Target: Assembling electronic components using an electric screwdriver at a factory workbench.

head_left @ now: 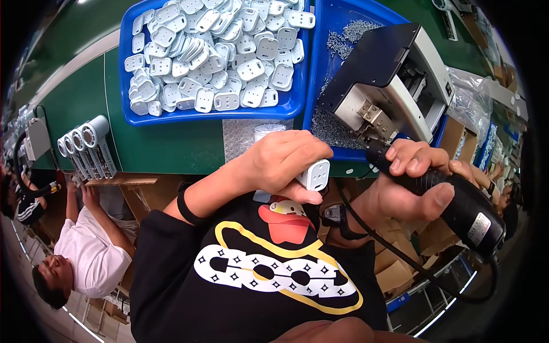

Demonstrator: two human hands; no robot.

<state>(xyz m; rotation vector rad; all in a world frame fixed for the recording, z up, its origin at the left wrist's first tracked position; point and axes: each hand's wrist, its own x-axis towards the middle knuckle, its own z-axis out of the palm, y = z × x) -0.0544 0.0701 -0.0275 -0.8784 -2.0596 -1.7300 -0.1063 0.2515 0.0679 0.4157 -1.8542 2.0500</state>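
Observation:
My left hand (286, 163) is closed around a white plastic part (317, 174) whose rounded end face has several small holes. The rest of that part is hidden in my palm. A white round piece (269, 130) shows just beyond my knuckles; I cannot tell whether it belongs to the held part. My right hand (417, 177) grips a black electric screwdriver (477, 211) with a cord at its rear. Its front end points at the metal outlet of a screw feeder (380, 120), a black and silver box; whether the tip touches it, I cannot tell.
A blue tray (214, 117) heaped with white plates stands at the back. Another blue tray (309, 91) holds loose screws (360, 27) and the feeder. White cylindrical parts (86, 146) stand in a row at left. Bubble wrap (234, 137) lies on the green table. A person (94, 251) sits at left.

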